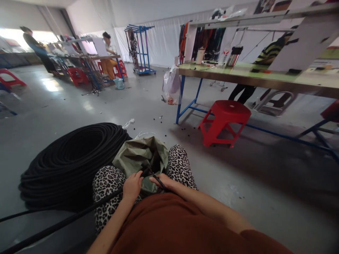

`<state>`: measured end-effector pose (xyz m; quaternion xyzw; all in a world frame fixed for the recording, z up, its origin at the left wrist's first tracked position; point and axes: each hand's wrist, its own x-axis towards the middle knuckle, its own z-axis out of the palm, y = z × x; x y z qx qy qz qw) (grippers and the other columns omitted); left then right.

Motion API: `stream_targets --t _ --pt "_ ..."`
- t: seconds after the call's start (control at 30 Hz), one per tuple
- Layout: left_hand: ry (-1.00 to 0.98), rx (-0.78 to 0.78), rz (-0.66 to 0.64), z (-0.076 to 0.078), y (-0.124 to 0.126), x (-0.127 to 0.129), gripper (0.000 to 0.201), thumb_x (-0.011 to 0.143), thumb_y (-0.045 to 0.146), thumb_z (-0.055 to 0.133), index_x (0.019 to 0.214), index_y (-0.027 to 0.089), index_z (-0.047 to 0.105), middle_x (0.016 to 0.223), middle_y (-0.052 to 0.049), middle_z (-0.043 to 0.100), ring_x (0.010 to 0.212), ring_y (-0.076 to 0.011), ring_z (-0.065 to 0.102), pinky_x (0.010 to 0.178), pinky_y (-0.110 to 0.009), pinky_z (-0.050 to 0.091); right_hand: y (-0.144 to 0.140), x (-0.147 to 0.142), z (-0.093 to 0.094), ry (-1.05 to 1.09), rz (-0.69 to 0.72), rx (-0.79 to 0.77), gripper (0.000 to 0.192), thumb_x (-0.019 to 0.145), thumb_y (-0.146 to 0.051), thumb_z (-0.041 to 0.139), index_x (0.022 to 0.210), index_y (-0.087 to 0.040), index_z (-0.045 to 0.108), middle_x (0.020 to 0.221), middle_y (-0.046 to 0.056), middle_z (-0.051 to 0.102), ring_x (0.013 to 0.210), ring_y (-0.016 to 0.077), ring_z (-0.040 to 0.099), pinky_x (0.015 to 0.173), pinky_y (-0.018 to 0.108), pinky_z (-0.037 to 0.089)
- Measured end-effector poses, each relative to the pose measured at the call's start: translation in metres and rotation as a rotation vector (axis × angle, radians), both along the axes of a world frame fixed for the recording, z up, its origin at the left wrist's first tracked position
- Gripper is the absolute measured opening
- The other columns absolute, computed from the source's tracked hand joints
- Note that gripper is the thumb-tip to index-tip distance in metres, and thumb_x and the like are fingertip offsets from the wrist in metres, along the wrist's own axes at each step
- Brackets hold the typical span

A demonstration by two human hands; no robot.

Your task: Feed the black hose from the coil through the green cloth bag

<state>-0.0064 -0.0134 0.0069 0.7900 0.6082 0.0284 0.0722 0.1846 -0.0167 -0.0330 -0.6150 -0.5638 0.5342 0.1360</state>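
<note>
My left hand [133, 186] is closed around a thick black cord [106, 198], which runs across my left thigh to the lower left. My right hand [163, 181] grips a dark tool that looks like scissors [158, 180]; its dark loop shows by the fingers and its front end meets the cord's tip. Both hands are over an open olive-green sack [129, 155] between my knees. Inside the sack it is too dark to make out the contents. On the floor to my left lies a big coil of black cord [60, 165].
A red stool [225, 121] stands at the right before a long worktable [246, 79]. From the table's corner hangs a clear plastic bag [171, 86]. Small black bits dot the floor. Farther off are a blue rack [143, 49], more red stools and several people at work.
</note>
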Motion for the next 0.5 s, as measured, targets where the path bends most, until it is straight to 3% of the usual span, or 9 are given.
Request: stream_targets --t 0.27,0.5 --pt "-0.023 -0.002 -0.014 -0.0029 0.0009 -0.004 0.035 0.096 0.026 0.044 0.127 0.021 0.06 0.113 -0.008 0.071 0.104 -0.0195 0.065 0.088 -0.029 0.048 -0.0027 -0.0025 0.0014 -0.039 -0.063 0.009 0.05 0.086 -0.056 0.063 0.069 -0.01 0.069 0.058 0.002 0.06 0.053 0.01 0.054 0.051 0.018 0.036" --pt "-0.028 -0.004 -0.008 -0.0053 0.0007 -0.0047 0.035 0.096 0.026 0.044 0.126 0.021 0.06 0.114 -0.008 0.071 0.104 -0.0197 0.065 0.088 -0.029 0.048 -0.0031 -0.0017 0.002 -0.165 0.027 0.123 0.05 0.09 -0.051 0.058 0.071 -0.008 0.074 0.061 0.006 0.066 0.057 0.0123 0.058 0.049 0.02 0.033"
